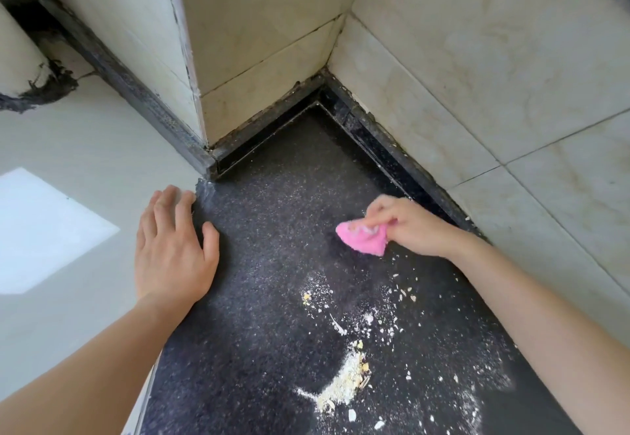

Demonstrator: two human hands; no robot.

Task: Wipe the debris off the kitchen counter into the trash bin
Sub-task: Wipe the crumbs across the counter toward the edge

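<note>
A dark speckled stone counter (272, 230) runs into a tiled corner. Pale crumbs, powder and flakes of debris (351, 376) lie scattered over its near half, thickest in a curved heap low in the middle. My right hand (405, 226) pinches a small crumpled pink cloth (363, 238) on the counter, beyond the debris and near the right wall. My left hand (174, 247) lies flat with straight fingers on the counter's left edge, holding nothing. No trash bin is in view.
Cream wall tiles (477, 93) close the counter on the right and back, with a dark raised kerb (385, 141) along them. A tiled column (191, 42) stands at the back left. Pale floor (68, 161) lies below the left edge, with a white pipe (17, 56).
</note>
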